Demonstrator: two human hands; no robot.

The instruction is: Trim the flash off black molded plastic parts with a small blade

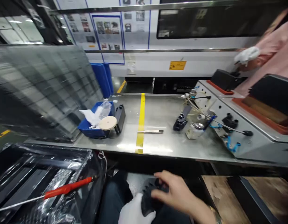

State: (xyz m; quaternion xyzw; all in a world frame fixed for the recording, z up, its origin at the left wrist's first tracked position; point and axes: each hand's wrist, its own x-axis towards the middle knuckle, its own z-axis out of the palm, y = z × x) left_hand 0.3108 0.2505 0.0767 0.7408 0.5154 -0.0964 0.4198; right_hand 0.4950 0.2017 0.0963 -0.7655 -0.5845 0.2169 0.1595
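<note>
Near the bottom edge, in front of the lap, my left hand (pixel 136 211) in a white glove is wrapped round a dark black part (pixel 148 199). My bare right hand (pixel 173 193) is at the part's right side, its thumb and fingers spread apart around the upper end; whether they touch it is hard to tell. The part's outline is blurred against the dark clothing. On the metal table (pixel 158 112) beyond lie a thin pen-like tool (pixel 150 132) across the yellow tape and a black clip-like part (pixel 180 122).
At left stand a blue bin (pixel 94 132) with a round disc (pixel 108 123) and a black plastic-lined crate (pixel 85 165) under a red-handled tool (pixel 68 188). A grey machine (pixel 248 124) is at right. Behind it is another person's gloved hand (pixel 247 55). Cardboard (pixel 218 193) lies lower right.
</note>
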